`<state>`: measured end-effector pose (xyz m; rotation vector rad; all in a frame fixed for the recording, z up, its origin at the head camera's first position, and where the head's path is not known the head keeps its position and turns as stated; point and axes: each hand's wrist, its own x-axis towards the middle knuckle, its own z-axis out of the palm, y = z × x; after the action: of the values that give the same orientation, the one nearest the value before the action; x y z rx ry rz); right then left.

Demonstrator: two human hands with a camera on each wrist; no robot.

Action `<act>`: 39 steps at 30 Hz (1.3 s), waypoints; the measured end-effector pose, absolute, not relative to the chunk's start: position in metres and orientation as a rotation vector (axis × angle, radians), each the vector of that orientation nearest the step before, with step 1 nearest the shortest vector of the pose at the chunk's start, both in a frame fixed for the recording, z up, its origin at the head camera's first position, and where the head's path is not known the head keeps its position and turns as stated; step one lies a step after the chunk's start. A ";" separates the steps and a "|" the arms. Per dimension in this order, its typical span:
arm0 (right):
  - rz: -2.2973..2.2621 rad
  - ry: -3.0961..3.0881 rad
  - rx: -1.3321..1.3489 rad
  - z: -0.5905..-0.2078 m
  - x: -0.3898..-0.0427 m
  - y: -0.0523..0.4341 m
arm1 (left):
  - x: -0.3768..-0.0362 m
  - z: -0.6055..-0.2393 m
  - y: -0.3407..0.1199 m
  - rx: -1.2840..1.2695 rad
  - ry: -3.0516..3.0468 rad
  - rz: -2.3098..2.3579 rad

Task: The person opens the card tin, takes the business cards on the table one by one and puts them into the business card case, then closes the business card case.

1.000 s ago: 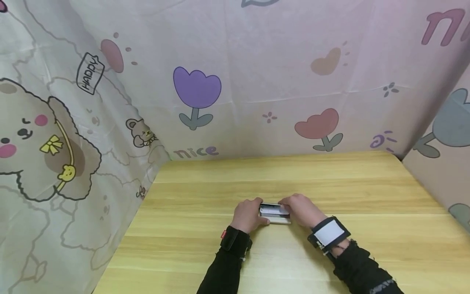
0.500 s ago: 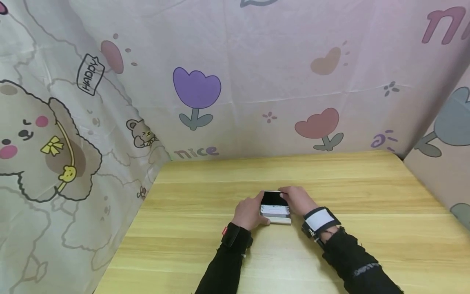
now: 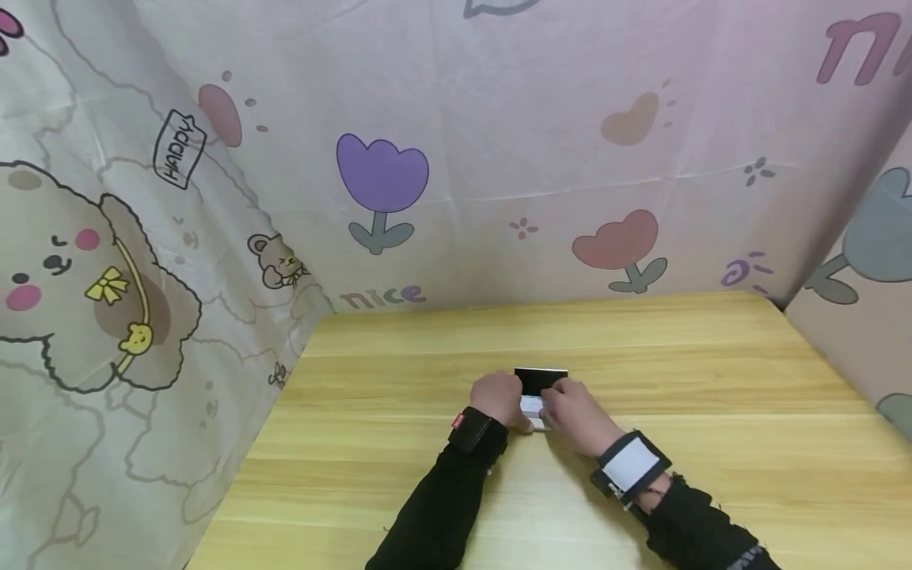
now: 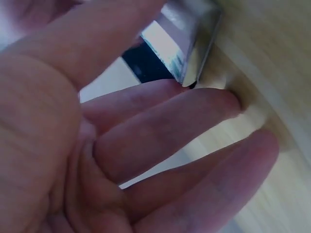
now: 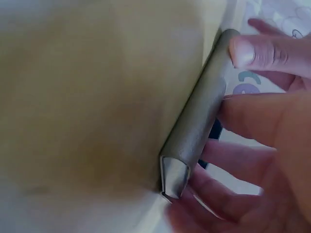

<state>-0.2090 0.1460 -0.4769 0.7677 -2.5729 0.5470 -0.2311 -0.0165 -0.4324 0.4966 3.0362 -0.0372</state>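
Note:
A small silvery metal card case [image 3: 541, 381] stands open near the middle of the table, its lid raised with a black inside; pale contents sit in the base. My left hand [image 3: 497, 398] holds the case's left side. In the left wrist view that hand [image 4: 160, 126] has its thumb at the case [image 4: 206, 29] and its longer fingers loosely bent. The right hand [image 3: 580, 419] is at the right side, fingers bent over the contents. In the right wrist view this hand [image 5: 286, 126] curls round the end of the case [image 5: 192, 121]; its thumb tip is hidden.
A wooden table [image 3: 356, 443] carries the case. Behind it hangs a pale printed cloth [image 3: 484, 142], and another printed cloth [image 3: 221, 332] runs along the left side. Black bands with a camera sit on both wrists.
The lid swung up and back, showing its black inside. My right hand followed it away from me, then came back over the base. The left hand shifted slightly right.

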 end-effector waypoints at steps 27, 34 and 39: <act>1.722 -2.955 0.701 -0.453 -0.209 0.151 | -0.216 -0.436 -0.076 0.531 2.579 0.855; 1.776 -2.928 0.367 -0.437 -0.228 0.192 | -0.218 -0.444 -0.082 0.561 2.550 0.969; 1.347 -3.013 0.125 -0.423 -0.237 0.254 | -0.214 -0.447 -0.081 0.536 2.603 1.000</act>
<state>-0.2373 0.2537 -0.4232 0.1246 -3.0127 1.3470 -0.2140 -0.0807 -0.4469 0.5363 2.6035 1.0003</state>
